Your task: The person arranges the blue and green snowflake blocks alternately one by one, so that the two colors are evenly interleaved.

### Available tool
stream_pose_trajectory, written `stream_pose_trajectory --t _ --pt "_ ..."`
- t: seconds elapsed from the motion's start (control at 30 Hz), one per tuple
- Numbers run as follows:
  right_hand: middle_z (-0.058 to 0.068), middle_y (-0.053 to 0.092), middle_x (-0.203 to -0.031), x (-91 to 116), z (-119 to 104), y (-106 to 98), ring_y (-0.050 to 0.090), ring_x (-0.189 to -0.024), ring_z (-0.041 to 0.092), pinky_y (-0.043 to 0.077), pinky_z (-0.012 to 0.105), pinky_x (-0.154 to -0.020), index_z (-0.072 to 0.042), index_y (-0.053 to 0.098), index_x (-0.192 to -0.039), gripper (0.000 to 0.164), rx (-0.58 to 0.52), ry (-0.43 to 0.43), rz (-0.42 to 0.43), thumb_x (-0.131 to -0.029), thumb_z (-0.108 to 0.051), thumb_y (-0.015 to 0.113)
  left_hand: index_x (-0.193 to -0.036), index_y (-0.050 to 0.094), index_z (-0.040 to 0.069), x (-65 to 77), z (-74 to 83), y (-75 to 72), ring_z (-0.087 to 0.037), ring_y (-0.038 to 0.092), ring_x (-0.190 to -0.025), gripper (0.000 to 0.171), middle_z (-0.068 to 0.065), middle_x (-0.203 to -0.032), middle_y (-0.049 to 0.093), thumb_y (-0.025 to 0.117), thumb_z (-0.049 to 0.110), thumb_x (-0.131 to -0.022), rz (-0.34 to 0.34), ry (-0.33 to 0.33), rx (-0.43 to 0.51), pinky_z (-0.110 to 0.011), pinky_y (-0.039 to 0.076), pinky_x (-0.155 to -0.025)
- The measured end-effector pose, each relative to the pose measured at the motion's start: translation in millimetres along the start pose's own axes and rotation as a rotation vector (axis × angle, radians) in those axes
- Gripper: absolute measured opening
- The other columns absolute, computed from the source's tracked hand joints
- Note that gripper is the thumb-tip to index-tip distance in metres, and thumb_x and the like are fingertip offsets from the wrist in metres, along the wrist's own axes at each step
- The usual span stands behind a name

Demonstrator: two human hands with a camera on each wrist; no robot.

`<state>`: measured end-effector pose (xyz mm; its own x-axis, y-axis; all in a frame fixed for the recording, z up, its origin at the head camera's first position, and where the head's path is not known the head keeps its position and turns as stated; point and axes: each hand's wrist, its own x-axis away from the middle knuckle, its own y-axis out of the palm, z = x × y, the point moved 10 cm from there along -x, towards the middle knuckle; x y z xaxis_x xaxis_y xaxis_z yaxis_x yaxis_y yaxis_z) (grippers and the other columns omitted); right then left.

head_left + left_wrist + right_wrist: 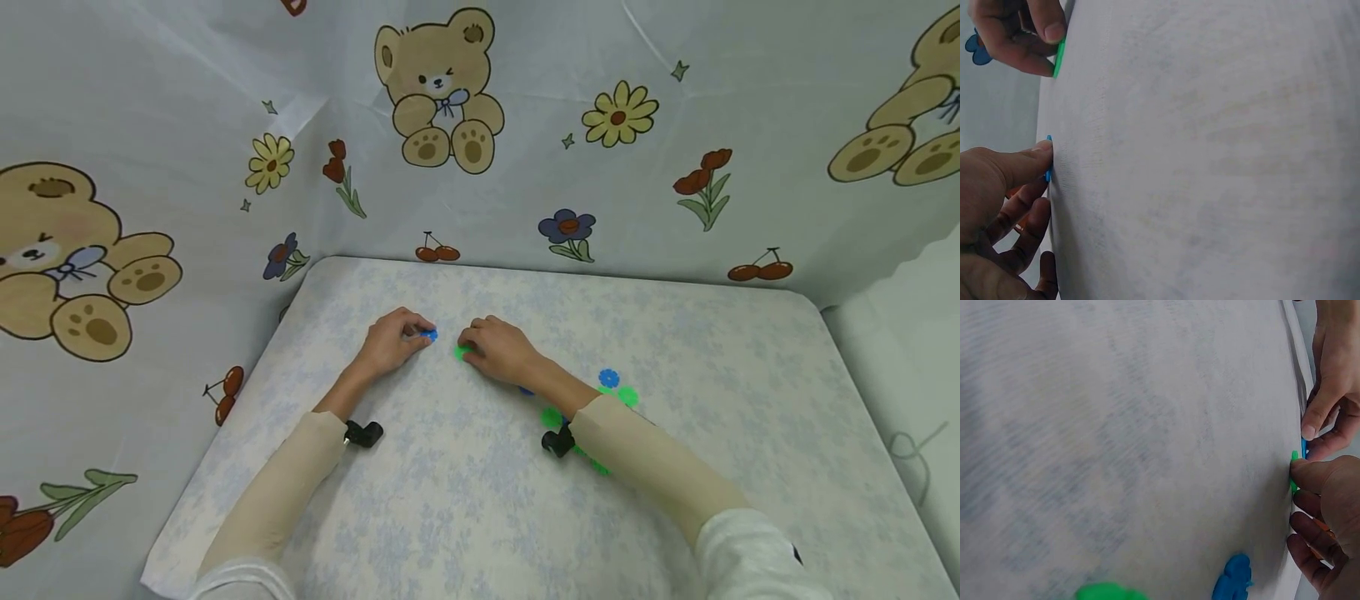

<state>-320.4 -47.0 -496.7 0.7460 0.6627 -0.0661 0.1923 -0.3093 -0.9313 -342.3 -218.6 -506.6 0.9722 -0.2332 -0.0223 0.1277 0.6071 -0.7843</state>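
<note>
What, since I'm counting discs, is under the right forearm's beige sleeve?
Green discs and blue discs show on the table along both sides of the sleeve, some partly covered. Whatever lies fully beneath it cannot be seen.

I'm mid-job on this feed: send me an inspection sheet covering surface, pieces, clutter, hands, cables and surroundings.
Surface: pale tabletop with a faint bluish pattern.
Job's things: blue piece and green piece held apart; loose blue and green pieces lie around the right sleeve, partly hidden, so no count.
Clutter: nothing seen.
Left hand: pinches the blue piece.
Right hand: pinches the green piece.
Cables: thin loop, possibly a cord, beyond the tabletop's right edge.
Surroundings: pale backdrop printed with bears, flowers and cherries, behind and to the left.
</note>
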Motion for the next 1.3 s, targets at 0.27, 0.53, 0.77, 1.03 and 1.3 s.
stream_pose_trajectory --t 0.27,0.53,0.77,1.03,1.3 --pt "0.001 0.072 -0.123 -15 -1 4 0.063 -0.105 0.020 0.058 0.036 -0.087 -0.020 0.076 -0.131 0.027 0.001 0.035 0.011 -0.107 -0.029 0.071 -0.120 0.080 0.020 0.1 -3.0 2.3 -0.028 0.067 -0.109 0.020 -0.005 -0.122 0.070 0.078 0.025 -0.101 -0.002 0.014 -0.003 -0.052 0.053 -0.095" --pt "0.003 0.070 -0.122 -29 -8 5 0.062 -0.102 0.021 0.059 0.037 -0.084 -0.021 0.075 -0.135 0.028 0.014 0.063 0.019 -0.109 -0.026 0.067 -0.122 0.080 0.023 -0.6 -7.4 1.0 -0.028 0.068 -0.109 0.020 -0.004 -0.125 0.070 0.077 0.025 -0.102 0.009 0.027 -0.018 -0.056 0.050 -0.099" --pt "0.002 0.070 -0.121 -34 -8 9 0.062 -0.099 0.019 0.058 0.035 -0.080 -0.022 0.075 -0.136 0.029 0.031 0.072 0.021 -0.110 -0.025 0.065 -0.124 0.079 0.018 -0.3 1.4 0.2 -0.031 0.067 -0.111 0.023 -0.008 -0.125 0.070 0.077 0.022 -0.101 -0.010 0.033 -0.005 -0.057 0.048 -0.100" --pt "0.003 0.070 -0.123 -35 -7 9 0.063 -0.104 0.022 0.059 0.038 -0.083 -0.020 0.074 -0.137 0.029 0.009 0.072 0.020 -0.110 -0.024 0.064 -0.124 0.079 0.019 -1.8 0.2 0.4 -0.028 0.066 -0.109 0.023 -0.007 -0.124 0.069 0.077 0.023 -0.102 -0.017 0.032 -0.010 -0.055 0.049 -0.099" --pt "0.006 0.069 -0.125 -23 -2 -1 0.065 -0.113 0.024 0.059 0.041 -0.093 -0.014 0.068 -0.141 0.034 -0.071 0.070 0.043 -0.108 -0.022 0.065 -0.127 0.076 0.021 -4.0 -1.4 3.0 -0.027 0.066 -0.109 0.027 -0.006 -0.124 0.068 0.077 0.027 -0.101 -0.037 0.025 -0.048 -0.058 0.048 -0.101"
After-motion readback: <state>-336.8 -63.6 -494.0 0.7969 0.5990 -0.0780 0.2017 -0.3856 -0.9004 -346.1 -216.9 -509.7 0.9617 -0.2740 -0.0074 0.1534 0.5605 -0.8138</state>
